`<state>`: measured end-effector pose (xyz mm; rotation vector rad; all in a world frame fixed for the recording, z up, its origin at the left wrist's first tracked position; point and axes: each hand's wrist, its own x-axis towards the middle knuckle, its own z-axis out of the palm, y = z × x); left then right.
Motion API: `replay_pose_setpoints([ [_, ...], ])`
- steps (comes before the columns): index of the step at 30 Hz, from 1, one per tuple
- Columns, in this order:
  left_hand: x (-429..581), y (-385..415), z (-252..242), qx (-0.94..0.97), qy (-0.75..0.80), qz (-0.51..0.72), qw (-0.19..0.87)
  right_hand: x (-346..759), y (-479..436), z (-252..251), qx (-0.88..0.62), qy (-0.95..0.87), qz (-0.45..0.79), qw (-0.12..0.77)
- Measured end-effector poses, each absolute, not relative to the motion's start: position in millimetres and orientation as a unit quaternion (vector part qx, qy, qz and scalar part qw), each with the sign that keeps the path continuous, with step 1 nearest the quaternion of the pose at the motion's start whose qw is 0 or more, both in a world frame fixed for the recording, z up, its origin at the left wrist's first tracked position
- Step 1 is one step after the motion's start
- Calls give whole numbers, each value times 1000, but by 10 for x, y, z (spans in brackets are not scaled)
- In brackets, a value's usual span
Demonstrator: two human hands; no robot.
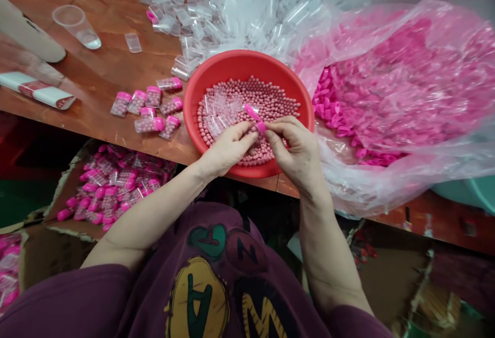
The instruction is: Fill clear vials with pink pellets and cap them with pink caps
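Over the red basin [247,59], my left hand [228,147] is closed around a small clear container, most of it hidden by the fingers. A pink flip cap [261,127] sits at the container's mouth, its lid swung up and away from me. My right hand [296,147] pinches the side of that cap with thumb and forefinger. Small pink balls [266,93] fill the bottom of the basin. On top of them, at the left, lie several empty clear containers [222,111].
Filled, capped containers [153,96] lie left of the basin, and more fill a cardboard box [71,173] below the table edge. Clear containers [232,7] are heaped behind. A plastic bag of pink caps [406,80] stands right. A plastic cup [73,20] rests far left.
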<state>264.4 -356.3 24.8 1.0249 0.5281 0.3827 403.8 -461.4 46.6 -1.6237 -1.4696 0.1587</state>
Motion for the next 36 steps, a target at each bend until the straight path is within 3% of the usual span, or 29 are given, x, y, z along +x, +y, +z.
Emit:
replay_pose_setpoints([
  [10, 2651, -3663, 163, 682, 250, 248, 640, 4016, -4730, 358, -675, -585, 53, 446],
  [13, 2647, -3653, 219, 616, 244, 232, 712, 4051, -4755, 357, -671, -539, 118, 495],
  [17, 2620, -3580, 320, 488, 161, 103, 852, 4109, -4647, 315, -660, -396, 270, 578],
  [21, 2601, -3528, 352, 434, 143, 45, 889, 4071, -4462, 309, -622, -348, 385, 587],
  [25, 2624, -3510, 334, 369, 186, 81, 907, 4034, -4519, 320, -620, -409, 287, 605],
  [31, 2667, -3478, 336, 326, 222, 120, 911, 4040, -4730, 122, -680, -587, 83, 432],
  [36, 2674, -3493, 396, 339, 217, 122, 907, 3987, -4673, 51, -698, -596, -9, 397],
])
